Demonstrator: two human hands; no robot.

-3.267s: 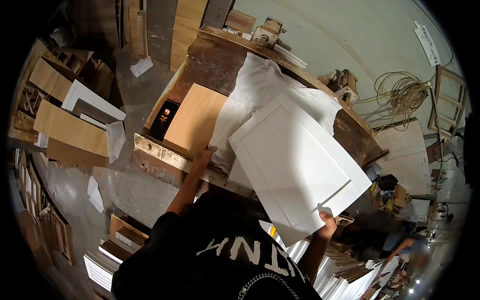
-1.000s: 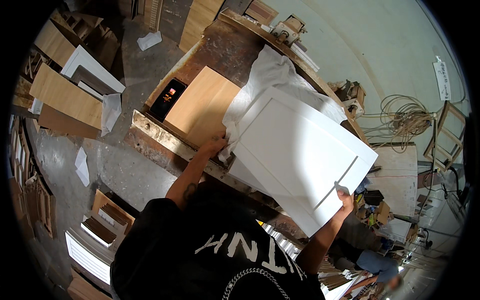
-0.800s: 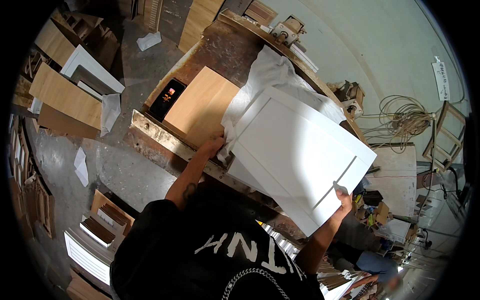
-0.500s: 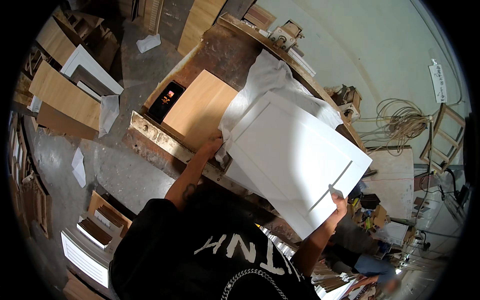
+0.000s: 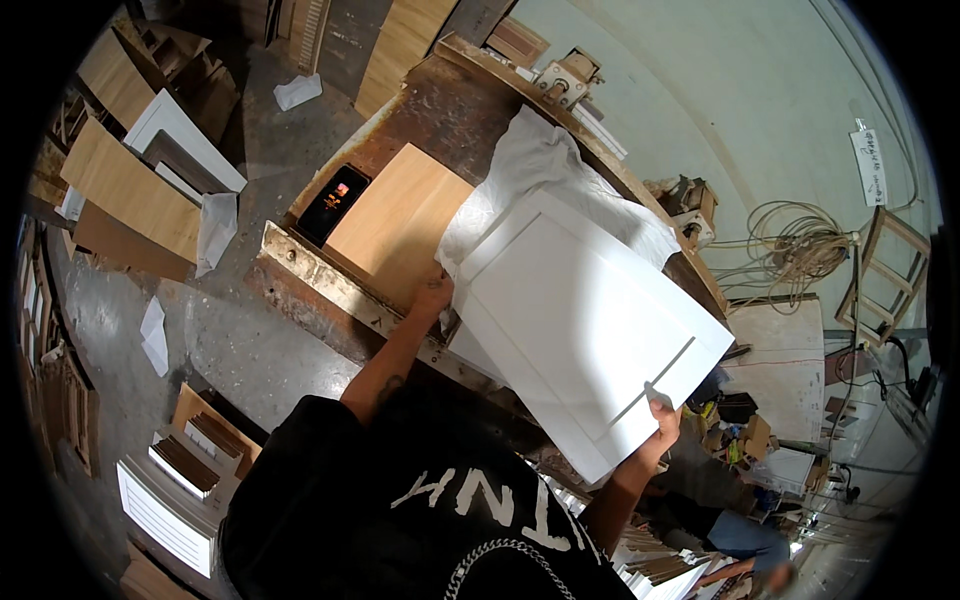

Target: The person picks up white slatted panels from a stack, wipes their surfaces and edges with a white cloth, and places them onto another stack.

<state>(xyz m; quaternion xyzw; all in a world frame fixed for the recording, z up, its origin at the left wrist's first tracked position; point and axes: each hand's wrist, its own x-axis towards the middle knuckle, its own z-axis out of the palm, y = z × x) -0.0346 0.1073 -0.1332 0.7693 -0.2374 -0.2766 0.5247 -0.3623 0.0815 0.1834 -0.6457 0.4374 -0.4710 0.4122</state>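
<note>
A white panel door [image 5: 570, 310] with a recessed centre lies slantwise over the workbench, its lower end sticking out past the bench's near edge. My right hand [image 5: 662, 428] grips that lower end, thumb on the front face and fingers underneath. At the door's left edge my left hand [image 5: 432, 294] is closed, its fingers partly hidden against the door and cloth. Beneath the door's far part spreads a crumpled white cloth [image 5: 530, 150]. Left of it, a light wood board [image 5: 405, 215] lies flat, beside a black phone [image 5: 334, 205] with its screen lit.
The rusty bench [image 5: 455, 105] has a raised rail [image 5: 610, 165] along its far side. Coiled hose [image 5: 800, 243] hangs by the wall. Wood panels [image 5: 130, 190] lean at the left, and stacked white panels [image 5: 170, 510] stand lower left. Another person [image 5: 745, 535] is at the lower right.
The door's lower end and my right hand have shifted slightly left and down. My left hand has moved a little to the right, against the door's edge.
</note>
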